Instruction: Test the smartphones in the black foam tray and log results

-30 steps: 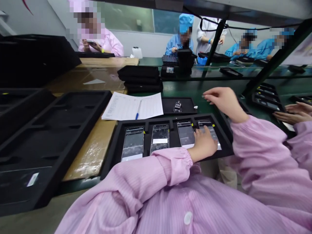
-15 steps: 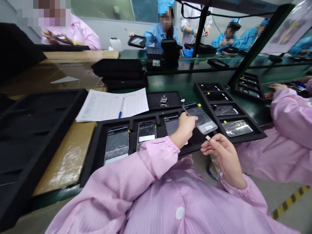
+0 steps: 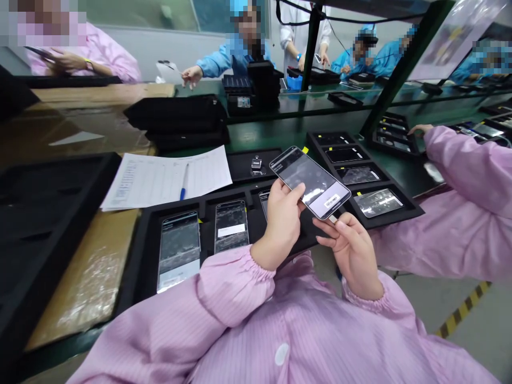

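Note:
My left hand is closed round a smartphone, thumb along its side edge. The phone is tilted screen-up above the black foam tray, its screen lit and a white label near its lower end. My right hand pinches a small pale plug-like piece between thumb and fingers. That piece meets the phone's bottom edge; whether it is inserted cannot be made out. Below my left arm, a phone and another phone lie in tray slots, while a third is partly hidden by my left hand.
A second foam tray with several phones lies to the right. Behind the near tray are a paper sheet with a blue pen and a small clear-and-metal object. A co-worker's pink sleeve is at right; a slanted green post rises nearby.
The phone has turned and come closer, and the small piece in my right hand now meets its bottom edge. The view has shifted right. The blue-sleeved co-worker's hand no longer holds a tray.

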